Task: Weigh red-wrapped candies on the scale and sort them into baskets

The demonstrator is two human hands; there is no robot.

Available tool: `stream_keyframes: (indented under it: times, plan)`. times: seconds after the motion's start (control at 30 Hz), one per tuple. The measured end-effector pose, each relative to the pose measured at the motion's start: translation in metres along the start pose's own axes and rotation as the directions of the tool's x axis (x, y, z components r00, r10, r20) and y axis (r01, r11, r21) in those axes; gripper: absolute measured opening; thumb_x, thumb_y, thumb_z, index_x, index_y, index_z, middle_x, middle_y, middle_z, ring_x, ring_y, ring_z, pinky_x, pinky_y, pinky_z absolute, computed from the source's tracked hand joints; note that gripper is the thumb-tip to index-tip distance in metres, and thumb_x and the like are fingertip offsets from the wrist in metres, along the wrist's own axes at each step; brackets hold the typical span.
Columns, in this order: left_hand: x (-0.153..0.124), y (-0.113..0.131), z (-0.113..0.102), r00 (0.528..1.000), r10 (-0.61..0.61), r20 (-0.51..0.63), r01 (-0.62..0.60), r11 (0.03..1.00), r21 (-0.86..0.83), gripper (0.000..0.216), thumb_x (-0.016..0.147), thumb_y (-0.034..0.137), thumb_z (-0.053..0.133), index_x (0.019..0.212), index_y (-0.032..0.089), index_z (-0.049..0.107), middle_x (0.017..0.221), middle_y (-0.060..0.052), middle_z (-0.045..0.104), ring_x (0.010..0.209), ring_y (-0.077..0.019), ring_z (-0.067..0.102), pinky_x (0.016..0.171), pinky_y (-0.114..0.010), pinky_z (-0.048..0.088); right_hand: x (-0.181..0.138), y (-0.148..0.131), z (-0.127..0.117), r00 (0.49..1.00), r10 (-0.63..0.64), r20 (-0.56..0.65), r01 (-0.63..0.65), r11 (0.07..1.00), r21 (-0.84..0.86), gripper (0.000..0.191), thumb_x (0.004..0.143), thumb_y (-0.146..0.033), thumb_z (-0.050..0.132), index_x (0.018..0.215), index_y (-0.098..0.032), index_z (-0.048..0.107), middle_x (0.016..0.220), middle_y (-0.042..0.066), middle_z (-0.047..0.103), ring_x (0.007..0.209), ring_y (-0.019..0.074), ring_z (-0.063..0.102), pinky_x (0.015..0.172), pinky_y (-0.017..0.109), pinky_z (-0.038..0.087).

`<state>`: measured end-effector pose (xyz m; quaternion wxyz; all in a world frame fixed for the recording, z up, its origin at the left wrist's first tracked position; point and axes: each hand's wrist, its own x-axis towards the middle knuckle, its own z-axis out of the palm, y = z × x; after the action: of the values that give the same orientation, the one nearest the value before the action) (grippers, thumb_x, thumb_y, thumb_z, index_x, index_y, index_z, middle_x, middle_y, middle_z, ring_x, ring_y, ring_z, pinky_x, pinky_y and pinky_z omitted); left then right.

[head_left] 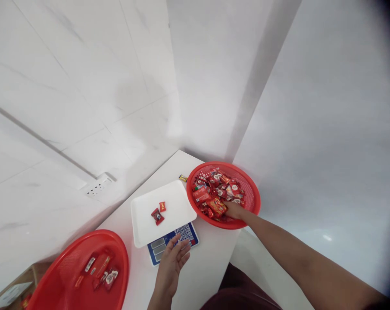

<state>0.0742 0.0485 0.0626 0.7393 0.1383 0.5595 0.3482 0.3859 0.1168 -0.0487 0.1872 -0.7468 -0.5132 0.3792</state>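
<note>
My right hand [234,210] reaches into the red basket [253,189] on the right, fingers closed among its heap of red wrapped sweets [216,191]; what it grips is hidden. My left hand [173,260] hovers open, palm up, over the blue keypad of a scale [186,234]. A white tray [175,206] sits on the scale and carries two small red sweets [159,213].
A second red basket [65,262] at the lower left holds a few red packets. A small gold-wrapped sweet [182,178] lies on the white table behind the tray. A wall socket [97,188] and a cardboard box [12,290] are at the left.
</note>
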Motion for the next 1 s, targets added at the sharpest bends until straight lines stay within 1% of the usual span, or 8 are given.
stream_keyframes:
  times: [0.17, 0.27, 0.37, 0.5, 0.63, 0.77, 0.9, 1.0]
  plan:
    - [-0.004, -0.001, -0.001, 1.0, 0.016, 0.006, -0.016, 1.0, 0.002, 0.032, 0.077, 0.021, 0.059, 0.107, 0.018, 0.048, 0.098, -0.011, 0.066, 0.087, -0.0187, 0.065, 0.078, -0.029, 0.049, -0.002, -0.006, -0.009, 0.992, 0.113, -0.056, -0.084, 0.927, 0.366, 0.034, 0.063, -0.014, 0.053, 0.095, -0.017, 0.063, 0.086, 0.006, 0.068, 0.081, 0.0214, 0.062, 0.074, 0.032, 0.048]
    - [-0.005, -0.002, -0.001, 1.0, 0.016, 0.003, -0.016, 1.0, -0.002, 0.03, 0.076, 0.02, 0.06, 0.105, 0.017, 0.05, 0.097, -0.011, 0.067, 0.085, -0.0183, 0.065, 0.076, -0.029, 0.049, -0.003, -0.009, -0.016, 0.972, 0.217, -0.091, -0.129, 0.816, 0.563, 0.03, 0.069, -0.018, 0.048, 0.098, -0.016, 0.057, 0.085, 0.008, 0.067, 0.075, 0.0195, 0.063, 0.067, 0.031, 0.051]
    - [-0.006, -0.003, 0.001, 1.0, 0.017, 0.017, -0.017, 1.0, 0.0, 0.029, 0.076, 0.022, 0.061, 0.103, 0.017, 0.052, 0.094, -0.01, 0.067, 0.083, -0.0177, 0.065, 0.075, -0.028, 0.048, -0.004, -0.012, -0.025, 0.947, 0.304, -0.103, -0.146, 0.694, 0.705, 0.025, 0.07, -0.024, 0.052, 0.094, -0.018, 0.054, 0.08, 0.007, 0.066, 0.068, 0.0191, 0.063, 0.059, 0.032, 0.052]
    - [-0.007, -0.004, 0.003, 0.999, 0.021, 0.049, -0.022, 1.0, 0.018, 0.03, 0.073, 0.025, 0.065, 0.1, 0.018, 0.055, 0.091, -0.009, 0.068, 0.08, -0.0166, 0.065, 0.074, -0.027, 0.048, -0.012, -0.022, -0.036, 0.941, 0.325, -0.09, -0.112, 0.555, 0.824, 0.024, 0.068, -0.031, 0.057, 0.088, -0.02, 0.051, 0.07, 0.002, 0.064, 0.06, 0.0183, 0.062, 0.053, 0.032, 0.051]
    - [-0.008, -0.005, 0.009, 0.992, 0.028, 0.122, -0.032, 0.999, 0.036, 0.031, 0.071, 0.027, 0.066, 0.099, 0.018, 0.056, 0.091, -0.009, 0.067, 0.08, -0.0165, 0.064, 0.074, -0.027, 0.047, -0.03, -0.045, -0.037, 0.967, 0.253, -0.041, -0.078, 0.444, 0.893, 0.02, 0.067, -0.029, 0.057, 0.084, -0.023, 0.049, 0.068, -0.001, 0.063, 0.063, 0.0173, 0.062, 0.057, 0.031, 0.051]
    - [-0.009, -0.007, 0.023, 0.976, 0.053, 0.212, -0.069, 0.995, 0.066, 0.035, 0.071, 0.031, 0.065, 0.102, 0.019, 0.055, 0.096, -0.009, 0.065, 0.081, -0.0169, 0.063, 0.073, -0.028, 0.047, -0.058, -0.081, -0.02, 0.99, 0.115, 0.077, -0.116, 0.379, 0.918, 0.02, 0.067, -0.027, 0.06, 0.084, -0.023, 0.05, 0.07, -0.002, 0.062, 0.064, 0.0148, 0.061, 0.057, 0.028, 0.05]
    - [-0.01, -0.006, 0.04, 0.958, 0.108, 0.264, -0.129, 0.99, 0.064, 0.042, 0.071, 0.036, 0.065, 0.108, 0.02, 0.052, 0.102, -0.01, 0.062, 0.08, -0.0162, 0.061, 0.07, -0.029, 0.047, -0.087, -0.118, 0.001, 0.947, -0.072, 0.312, -0.282, 0.272, 0.92, 0.022, 0.068, -0.025, 0.063, 0.086, -0.024, 0.05, 0.07, -0.004, 0.061, 0.058, 0.0107, 0.058, 0.05, 0.021, 0.046]
    - [-0.014, -0.003, 0.048, 0.95, 0.147, 0.276, -0.163, 0.986, 0.034, 0.056, 0.069, 0.04, 0.067, 0.119, 0.024, 0.046, 0.111, -0.011, 0.057, 0.081, -0.0167, 0.06, 0.07, -0.031, 0.049, -0.104, -0.14, 0.014, 0.924, -0.16, 0.348, -0.295, 0.283, 0.913, 0.025, 0.067, -0.026, 0.065, 0.087, -0.023, 0.05, 0.073, -0.003, 0.062, 0.062, 0.0112, 0.059, 0.051, 0.021, 0.046]
